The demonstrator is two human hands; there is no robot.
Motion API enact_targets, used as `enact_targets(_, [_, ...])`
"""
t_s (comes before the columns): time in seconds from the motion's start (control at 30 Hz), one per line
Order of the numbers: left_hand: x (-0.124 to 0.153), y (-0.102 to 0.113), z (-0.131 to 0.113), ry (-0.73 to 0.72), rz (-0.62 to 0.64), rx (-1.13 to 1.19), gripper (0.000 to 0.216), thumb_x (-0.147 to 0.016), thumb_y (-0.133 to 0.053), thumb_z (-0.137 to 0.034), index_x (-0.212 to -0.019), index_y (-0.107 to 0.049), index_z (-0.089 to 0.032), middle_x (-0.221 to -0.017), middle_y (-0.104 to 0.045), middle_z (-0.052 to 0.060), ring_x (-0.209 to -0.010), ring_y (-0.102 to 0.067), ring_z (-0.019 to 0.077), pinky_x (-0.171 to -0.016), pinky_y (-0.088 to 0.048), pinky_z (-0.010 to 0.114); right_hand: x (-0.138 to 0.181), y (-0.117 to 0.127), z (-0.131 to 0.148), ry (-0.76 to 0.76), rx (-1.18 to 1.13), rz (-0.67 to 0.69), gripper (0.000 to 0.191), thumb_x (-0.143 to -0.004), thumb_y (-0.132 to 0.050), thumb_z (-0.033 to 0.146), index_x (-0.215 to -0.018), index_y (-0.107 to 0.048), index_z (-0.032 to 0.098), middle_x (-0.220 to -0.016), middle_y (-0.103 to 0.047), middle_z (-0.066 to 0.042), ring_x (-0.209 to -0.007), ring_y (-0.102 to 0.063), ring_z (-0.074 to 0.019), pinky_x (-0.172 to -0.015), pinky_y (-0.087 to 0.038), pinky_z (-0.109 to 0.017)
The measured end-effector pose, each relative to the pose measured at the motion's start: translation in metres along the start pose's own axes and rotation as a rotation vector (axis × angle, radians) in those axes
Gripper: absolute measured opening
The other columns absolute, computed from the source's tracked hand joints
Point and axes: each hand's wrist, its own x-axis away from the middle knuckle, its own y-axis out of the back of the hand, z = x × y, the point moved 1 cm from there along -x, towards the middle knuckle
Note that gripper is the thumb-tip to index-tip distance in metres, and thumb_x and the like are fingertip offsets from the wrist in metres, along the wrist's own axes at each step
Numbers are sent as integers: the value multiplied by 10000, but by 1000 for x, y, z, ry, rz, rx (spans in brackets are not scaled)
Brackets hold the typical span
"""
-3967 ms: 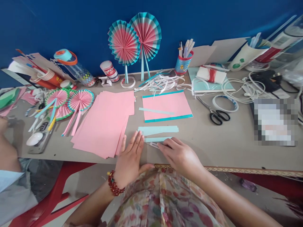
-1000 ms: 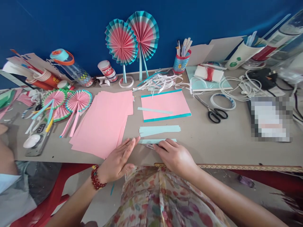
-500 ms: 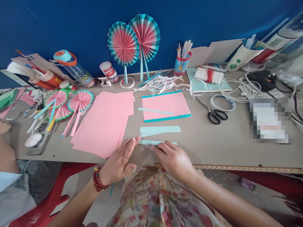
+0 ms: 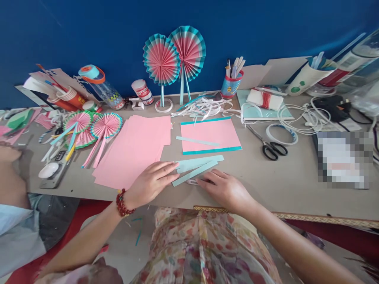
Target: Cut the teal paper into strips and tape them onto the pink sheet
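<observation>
My left hand [image 4: 151,183] lies flat on the table edge with its fingers stretched out, and the fingertips touch the left ends of the pale blue paper strips [image 4: 204,161]. One loose pale blue strip [image 4: 197,172] lies tilted, its right end raised toward the others. My right hand [image 4: 226,189] rests just below that strip, fingers closed over a small pale tool [image 4: 192,182] whose tip pokes out to the left. A stack of pink sheets [image 4: 133,152] lies left of my hands. A pink sheet with teal edges [image 4: 210,136] lies behind the strips.
Black-handled scissors [image 4: 271,148] and a tape ring [image 4: 281,133] lie to the right. Finished paper fans [image 4: 174,55] stand at the blue wall, more fans [image 4: 94,128] lie at the left. Paper trimmings [image 4: 204,105], a pen cup [image 4: 231,85], cables [image 4: 308,116]. Another person's arm [image 4: 12,173] is at the far left.
The front blue strip has swung from level to tilted, its right end now up by the other strips. My left hand has slid forward onto the strips' left ends. My right hand stayed put.
</observation>
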Motion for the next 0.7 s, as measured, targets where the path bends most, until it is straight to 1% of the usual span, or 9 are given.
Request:
enact_targets(0.1, [-17,0,17,-120,100,-38,459,-1037,-439,-293,-1492,-416,-349,-1587,-359,23,-1472,-295,284,-1188,-273,566,0,2,2,5,-20,-13,260,-980,-471,146,-1144,-668,192,-935,-654,-63,-857,-550,-175,-748,-474,-284])
enact_targets(0.23, [-27,-10,28,-214,166,7,451,-1033,-442,-361,-1484,-429,-353,-1620,-287,20,-1509,-197,289,-1188,-274,553,-1,3,1,-5,-20,-23,233,-979,-493,159,-1115,-678,198,-920,-654,-56,-855,-554,-169,-746,-465,-272])
enact_targets(0.37, [-27,-16,34,-218,187,53,466,-1039,-418,-387,-1504,-392,-358,-1625,-271,23,-1521,-167,280,-1201,-241,550,-1,4,1,24,-23,-33,218,-981,-499,169,-1101,-680,193,-900,-647,-52,-836,-552,-169,-723,-453,-273])
enact_targets(0.5, [-26,-17,35,-221,205,64,466,-1045,-395,-399,-1510,-375,-375,-1630,-252,14,-1528,-141,274,-1207,-226,540,-1,3,2,70,-27,-22,229,-987,-481,168,-1105,-676,191,-885,-639,-48,-800,-545,-160,-709,-441,-270])
enact_targets(0.6, [-26,-16,35,-214,214,60,484,-1047,-388,-396,-1527,-325,-398,-1634,-240,5,-1529,-135,273,-1208,-223,540,-1,2,3,60,-32,-26,233,-981,-485,160,-1112,-675,192,-898,-643,-53,-818,-549,-161,-718,-439,-268])
enact_targets(0.7, [-26,-16,35,-210,210,60,503,-1056,-375,-353,-1542,-267,-418,-1637,-226,-4,-1529,-135,268,-1210,-215,544,-1,0,5,49,-32,-36,230,-988,-481,169,-1103,-678,195,-901,-648,-56,-824,-548,-161,-715,-434,-267])
